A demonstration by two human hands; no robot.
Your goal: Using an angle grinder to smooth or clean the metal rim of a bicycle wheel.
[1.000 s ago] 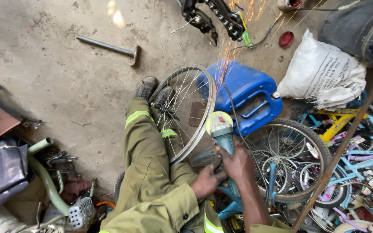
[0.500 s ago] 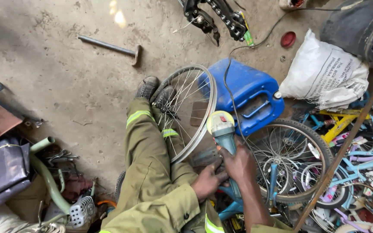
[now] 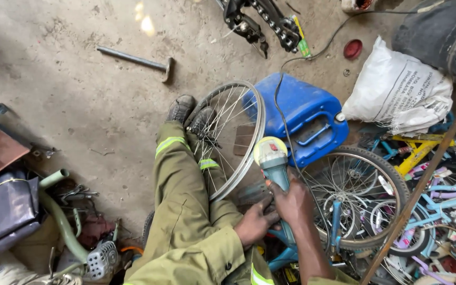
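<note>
I sit on the floor with my legs in olive trousers stretched out. My right hand (image 3: 294,201) grips the body of a teal angle grinder (image 3: 273,161), whose pale head points away from me. My left hand (image 3: 255,224) rests just below it, touching the grinder's rear end and a blue bicycle frame part (image 3: 286,252). A bare spoked bicycle rim (image 3: 237,139) lies across my shins, just left of the grinder. The grinder's black cable (image 3: 281,100) runs away over a blue plastic jerrycan (image 3: 302,117).
A long hammer (image 3: 135,60) lies on the concrete floor ahead. A tyred wheel (image 3: 362,198) and several small bicycles (image 3: 434,179) crowd the right. A white sack (image 3: 397,95) sits behind the jerrycan. A dark bag (image 3: 1,211) and green tubing (image 3: 59,221) are at left.
Sparks seen above the grinder a second ago are gone. The hands and grinder have hardly shifted.
</note>
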